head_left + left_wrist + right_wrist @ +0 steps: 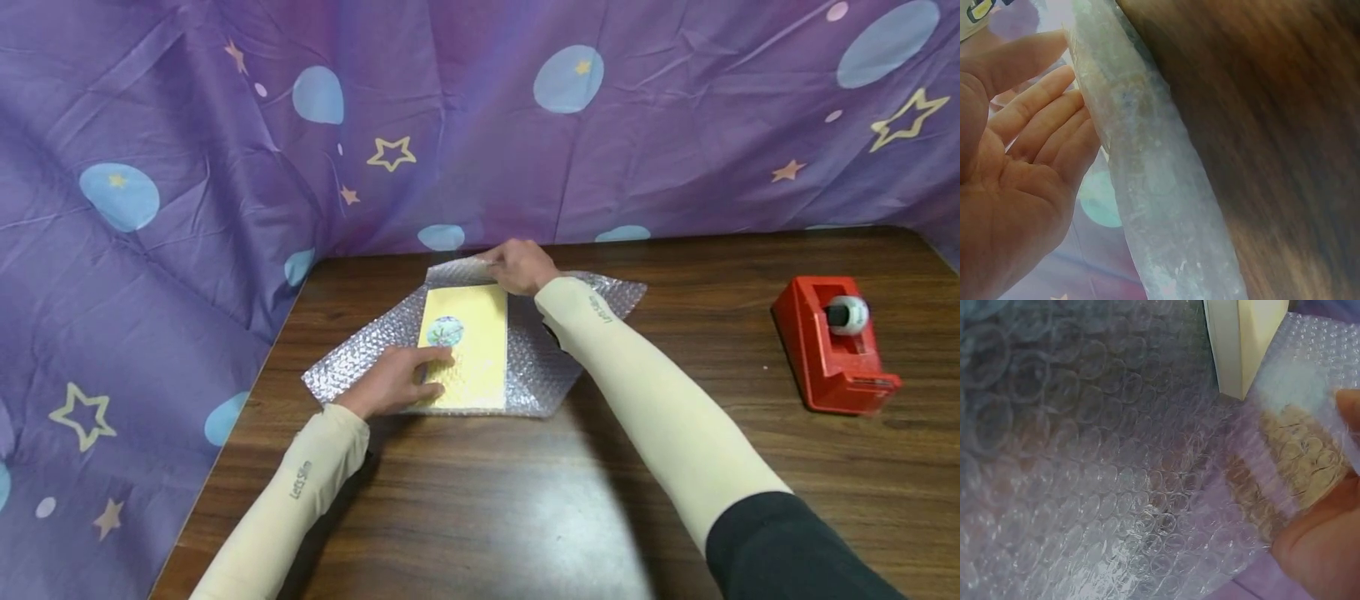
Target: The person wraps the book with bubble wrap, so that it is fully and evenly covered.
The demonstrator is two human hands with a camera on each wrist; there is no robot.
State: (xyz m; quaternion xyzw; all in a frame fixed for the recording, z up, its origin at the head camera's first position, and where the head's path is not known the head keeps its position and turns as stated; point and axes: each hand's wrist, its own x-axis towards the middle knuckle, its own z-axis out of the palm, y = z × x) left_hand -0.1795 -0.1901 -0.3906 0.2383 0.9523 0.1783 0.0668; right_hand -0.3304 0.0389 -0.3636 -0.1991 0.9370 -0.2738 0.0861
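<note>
A yellow book with a round picture on its cover lies on a sheet of bubble wrap. Shiny wrap seems to lie over the book's near part. My left hand rests at the book's near left side, thumb and fingers extended; the left wrist view shows that hand with straight fingers against the wrap. At the far edge, my right hand pinches the raised bubble wrap. In the right wrist view, part of this hand grips the sheet near the book's corner.
A red tape dispenser with a roll of tape stands on the right of the brown wooden table. Behind and to the left hangs a purple curtain with stars and blue ovals.
</note>
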